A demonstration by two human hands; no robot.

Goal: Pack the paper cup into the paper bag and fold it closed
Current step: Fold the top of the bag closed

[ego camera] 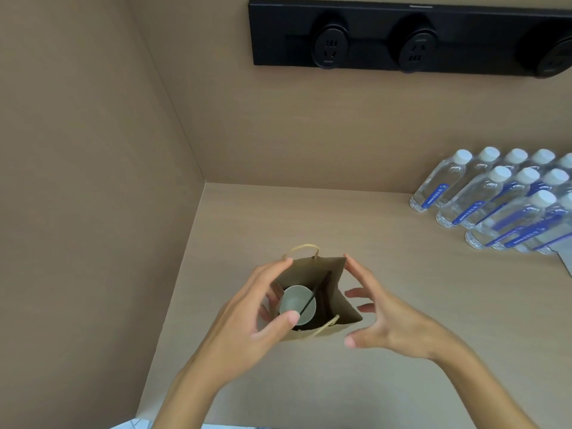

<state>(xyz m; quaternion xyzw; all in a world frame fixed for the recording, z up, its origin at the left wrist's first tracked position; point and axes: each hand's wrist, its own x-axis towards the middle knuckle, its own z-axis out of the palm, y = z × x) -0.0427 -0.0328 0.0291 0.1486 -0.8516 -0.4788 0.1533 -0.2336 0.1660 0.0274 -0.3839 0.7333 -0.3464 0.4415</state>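
Far left: plain tan side wall [86, 181], meeting the back wall at a corner, w/ the pale wood-grain counter [278, 218] running out from there.

Left hand [247, 317] reaches in from bottom left, wrapped round the left side of the brown paper bag [337, 300]. Index tip touches the bag's far-left top corner, thumb lies over the near rim above the cup, other fingers partly seen inside the mouth by the cup. So it's gripping the bag's left wall/rim; can't tell if thumb actually presses the cup lid.

Bag stands upright on the counter, approx centre of view, mouth wide open, top not folded. Two twisted-paper handles: one sticking up at the far rim [305, 249], one flopped over the near rim [325, 327].

Paper cup [298, 301] is already inside the bag, left half, upright, pale lid facing the camera. Thin black straw [315, 292] leans from the lid toward the bag's far right.

Right hand [390, 323] is just right of the bag, fingers spread, grip open, holding nothing. Index tip at or just beside the far-right top corner; contact unclear. Thumb sits near the bag's near-right corner, apart from it.

Upper right, on back wall: black power strip [411, 38] w/ round sockets. Far right on counter: rows of clear water bottles [495, 205], white caps, blue labels, well apart from the bag.
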